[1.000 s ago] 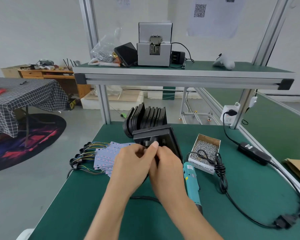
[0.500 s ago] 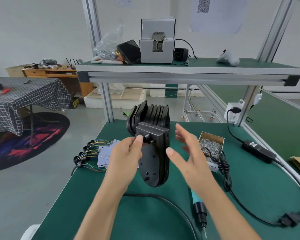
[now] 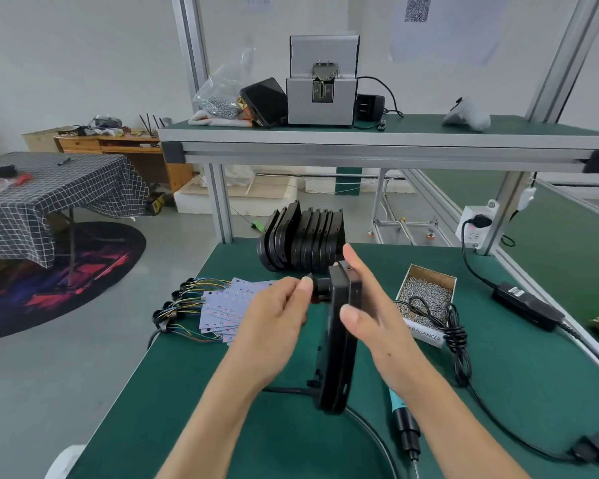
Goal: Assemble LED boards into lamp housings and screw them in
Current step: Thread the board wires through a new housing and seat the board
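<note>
I see the lamp housing (image 3: 338, 340) upright, edge-on; my left hand (image 3: 274, 323) pinches its knob, my right hand (image 3: 367, 305) lies flat against it.

Screwdriver (image 3: 404, 421) body hidden behind right forearm; LED boards (image 3: 227, 307) partly behind left hand (image 3: 274, 318).

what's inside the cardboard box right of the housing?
The cardboard box holds a heap of small silver screws. A coiled black cable drapes over its near right corner and covers some of them. The box bottom is hidden.
</note>
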